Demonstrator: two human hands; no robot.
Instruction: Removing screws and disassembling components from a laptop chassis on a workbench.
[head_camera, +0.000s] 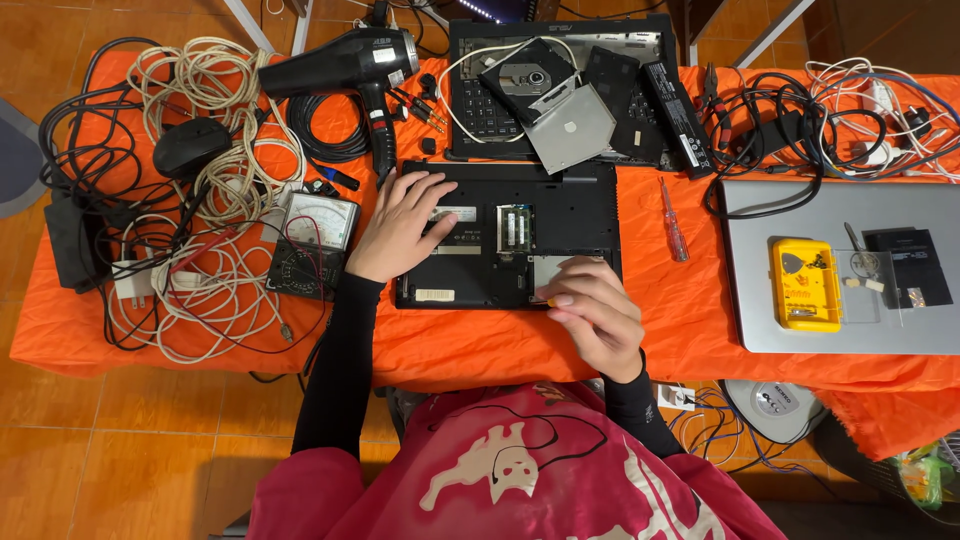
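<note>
At table centre, an upturned black laptop (505, 235), long axis nine to three.
My left hand (400, 228) lies spread flat on its base; my right hand (592, 312) pinches something at the five o'clock corner. I judge the exposed memory module (514, 228) could get knocked.

A black laptop (520, 235) lies upside down on the orange table, near the front edge. Its bottom covers are off, so you can see little green memory cards (514, 228) and a silver plate (552, 268) inside.
</note>
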